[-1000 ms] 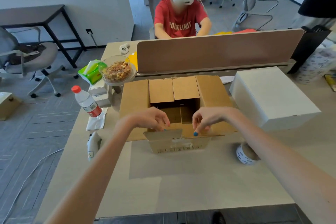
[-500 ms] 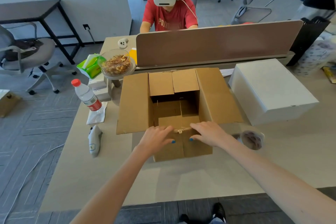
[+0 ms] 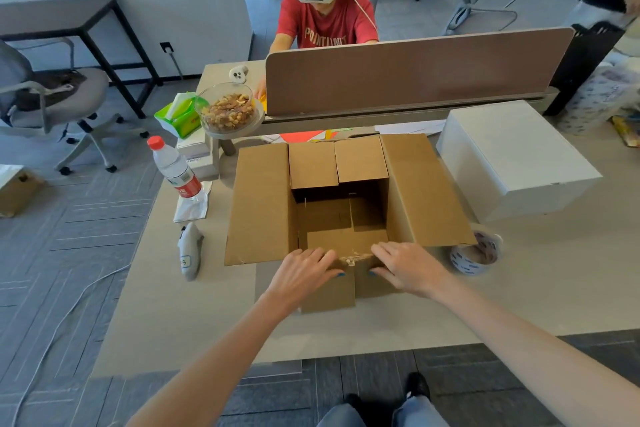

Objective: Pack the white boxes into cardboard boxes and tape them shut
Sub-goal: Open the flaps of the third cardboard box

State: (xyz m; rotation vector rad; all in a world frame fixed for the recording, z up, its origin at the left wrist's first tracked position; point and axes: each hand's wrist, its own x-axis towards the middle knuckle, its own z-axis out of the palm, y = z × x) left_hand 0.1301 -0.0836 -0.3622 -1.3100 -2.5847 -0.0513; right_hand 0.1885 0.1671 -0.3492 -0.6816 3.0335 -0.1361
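An open cardboard box [image 3: 263,204] stands in the middle of the desk with all its flaps spread outward and nothing inside. My left hand [image 3: 301,272] and my right hand [image 3: 405,265] lie side by side with flat fingers on the near flap [image 3: 346,291], pressing it down over the box's front. A large white box [image 3: 512,156] sits on the desk to the right of the cardboard box, apart from it. A roll of printed tape [image 3: 476,255] lies flat just under the right flap's corner.
Left of the box are a water bottle [image 3: 175,170], a grey handheld device [image 3: 189,251], a green tissue pack [image 3: 178,114] and a bowl of nuts [image 3: 228,109]. A brown divider [image 3: 415,69] closes the desk's far side, with a person behind it.
Both hands moved from pinching the near flap above the opening to lying flat on it, folded outward. The view has risen and now looks down into the box.
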